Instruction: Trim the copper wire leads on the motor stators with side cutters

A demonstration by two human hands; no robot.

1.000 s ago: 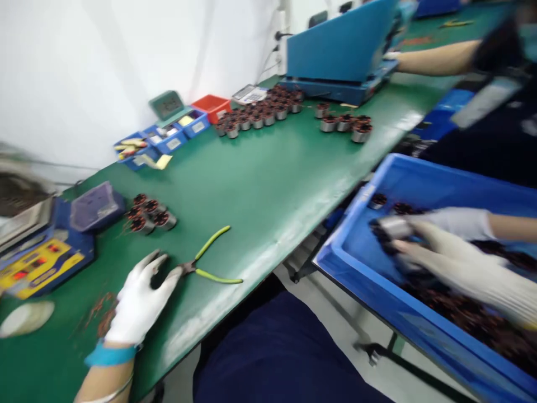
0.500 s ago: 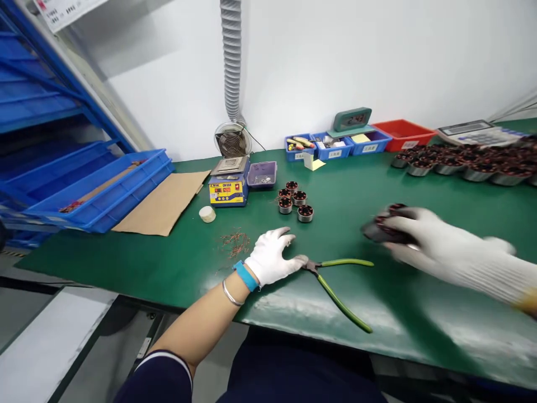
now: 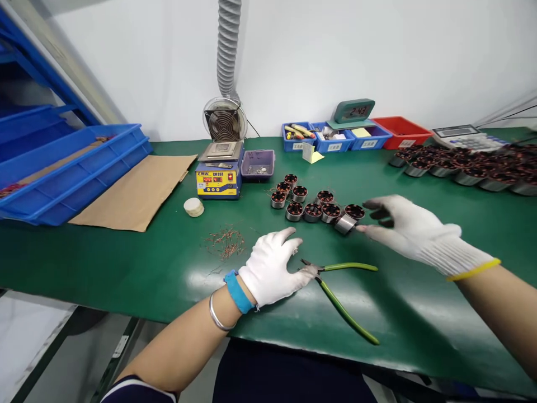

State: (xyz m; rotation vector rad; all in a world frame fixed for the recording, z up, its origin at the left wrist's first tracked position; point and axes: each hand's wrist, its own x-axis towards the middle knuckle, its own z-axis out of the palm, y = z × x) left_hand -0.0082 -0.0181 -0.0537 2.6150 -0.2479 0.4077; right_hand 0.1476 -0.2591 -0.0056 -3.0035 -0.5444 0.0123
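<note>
My gloved left hand (image 3: pixel 272 268) rests on the green table with fingers spread, its thumb over the jaw end of the green-handled cutting pliers (image 3: pixel 321 270). The pliers lie with handles apart. My gloved right hand (image 3: pixel 392 224) has thumb and fingers apart beside a tilted motor stator (image 3: pixel 345 224), its fingertips close to the stator behind it (image 3: pixel 354 211); nothing is in its grasp. Several more copper-wound stators (image 3: pixel 312 212) stand in a cluster to the left of it. Copper wire clippings (image 3: pixel 226 243) lie loose left of my left hand.
A blue-yellow solder pot unit (image 3: pixel 218 173) stands at the back beside a purple tray (image 3: pixel 258 165) and a fan (image 3: pixel 225 123). A round white block (image 3: pixel 193 207) and cardboard (image 3: pixel 134 190) lie left. Small blue bins (image 3: pixel 334 146), a red bin (image 3: pixel 405 134) and many stators (image 3: pixel 472 174) line the back right.
My right hand has moved left and let go of the stators it carried, which now sit at the right of the cluster. My left hand stays by the pliers. The view has shifted slightly.
</note>
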